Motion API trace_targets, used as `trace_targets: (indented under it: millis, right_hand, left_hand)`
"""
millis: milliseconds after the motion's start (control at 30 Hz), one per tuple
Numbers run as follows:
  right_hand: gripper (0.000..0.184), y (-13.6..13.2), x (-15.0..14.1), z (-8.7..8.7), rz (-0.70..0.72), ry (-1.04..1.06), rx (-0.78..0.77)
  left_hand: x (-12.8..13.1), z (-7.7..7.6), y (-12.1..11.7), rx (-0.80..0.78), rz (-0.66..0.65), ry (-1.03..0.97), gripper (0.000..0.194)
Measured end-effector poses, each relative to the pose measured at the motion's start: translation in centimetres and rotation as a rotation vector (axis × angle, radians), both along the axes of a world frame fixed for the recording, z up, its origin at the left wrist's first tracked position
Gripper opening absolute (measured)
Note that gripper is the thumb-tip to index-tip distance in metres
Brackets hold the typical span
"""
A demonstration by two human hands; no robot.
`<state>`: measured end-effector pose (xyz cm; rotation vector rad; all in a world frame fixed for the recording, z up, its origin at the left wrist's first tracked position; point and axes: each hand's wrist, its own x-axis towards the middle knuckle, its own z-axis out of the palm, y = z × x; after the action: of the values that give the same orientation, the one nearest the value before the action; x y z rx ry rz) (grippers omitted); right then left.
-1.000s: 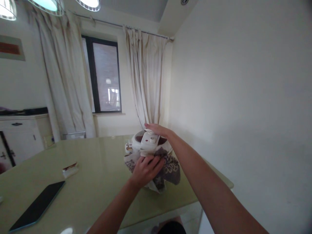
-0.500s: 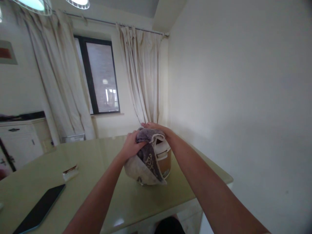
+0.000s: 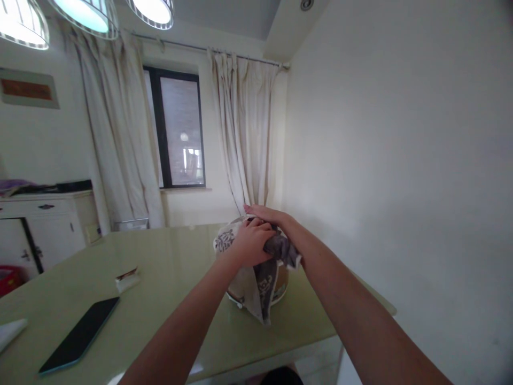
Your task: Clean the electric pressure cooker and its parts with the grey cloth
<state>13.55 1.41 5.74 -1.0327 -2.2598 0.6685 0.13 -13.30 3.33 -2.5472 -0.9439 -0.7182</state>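
Observation:
A grey and cream patterned towel (image 3: 245,286) is draped over a rounded brown and white appliance (image 3: 282,278) on the table, one corner hanging down its front. The appliance is mostly covered, so its exact kind does not show. My left hand (image 3: 253,241) lies on top of the towel with its fingers curled into the cloth. Stretched out across the far side of the top, my right hand (image 3: 270,214) rests against the towel with its fingers flat. A bunched grey fold hangs beneath my right wrist.
The pale green table (image 3: 168,272) carries a dark tablet-like slab (image 3: 80,334), a small white packet (image 3: 127,279) and a white object (image 3: 12,332) at the left edge. A wall (image 3: 380,160) stands to the right. Behind are curtains (image 3: 248,133) and a white cabinet (image 3: 52,230).
My left hand has moved right across the top, closer to my right hand. The towel has shifted with it, its grey fold now hanging at the right. The view has turned slightly left.

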Motion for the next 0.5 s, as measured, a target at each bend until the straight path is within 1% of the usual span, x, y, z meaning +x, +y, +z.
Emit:
trace_targets:
  millis: [100,300,333,400,500]
  right_hand:
    - [0.066,-0.7,0.2,-0.1,-0.064,-0.074,0.033]
    - [0.072,-1.7,0.5,-0.6,-0.054,-0.076,0.074]
    - [0.072,-1.8,0.5,-0.7,-0.054,-0.073,0.076]
    - [0.072,-2.1,0.6,-0.7,-0.051,-0.065,0.084]
    - [0.072,-2.5,0.6,-0.5,-0.037,-0.06,0.085]
  left_hand:
    - [0.1,-0.9,-1.2,0.084,-0.065,0.057,0.036]
    - [-1.3,-3.3,-2.1,0.153,-0.217,0.089,0.037]
    - [-1.4,-3.6,-2.1,0.149,-0.23,0.069,0.036]
    - [-1.7,-4.0,-1.9,0.124,-0.208,-0.032,0.034]
    - [-2.2,-3.9,-1.1,0.051,-0.104,-0.296,0.032]
